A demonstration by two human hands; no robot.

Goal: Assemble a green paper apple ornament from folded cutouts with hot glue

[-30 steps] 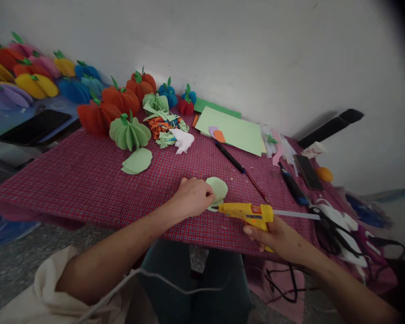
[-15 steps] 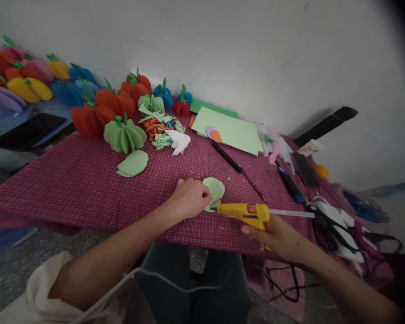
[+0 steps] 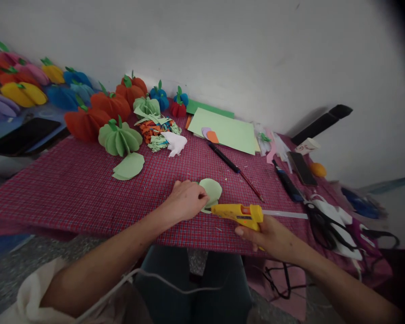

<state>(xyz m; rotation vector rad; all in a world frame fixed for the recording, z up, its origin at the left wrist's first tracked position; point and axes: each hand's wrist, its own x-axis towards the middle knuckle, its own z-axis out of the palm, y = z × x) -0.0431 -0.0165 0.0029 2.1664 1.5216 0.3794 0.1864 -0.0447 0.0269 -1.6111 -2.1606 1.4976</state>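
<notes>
My left hand (image 3: 188,200) is closed in a pinch on pale green paper circles (image 3: 212,189), held just above the cloth near the table's front edge. Its fingers hide part of the paper. In my right hand (image 3: 273,236) is a yellow glue gun (image 3: 238,212), a clear glue stick (image 3: 285,214) jutting from its back. The nozzle points left and meets or nearly meets the lower part of the green paper; I cannot tell if it touches. Further left lies a small stack of green paper circles (image 3: 128,166), beside a finished green paper pumpkin (image 3: 119,138).
Paper pumpkins (image 3: 87,123) in several colours line the left and back. Paper scraps (image 3: 158,130), green sheets (image 3: 222,130), a black pen-like tool (image 3: 223,157) and a pencil (image 3: 251,185) lie mid-table. On the right are a cutter (image 3: 286,181), a phone (image 3: 302,168) and scissors (image 3: 320,225).
The whole view has shifted slightly. My left hand still pinches the green paper, and the glue gun's nozzle stays at its lower part.
</notes>
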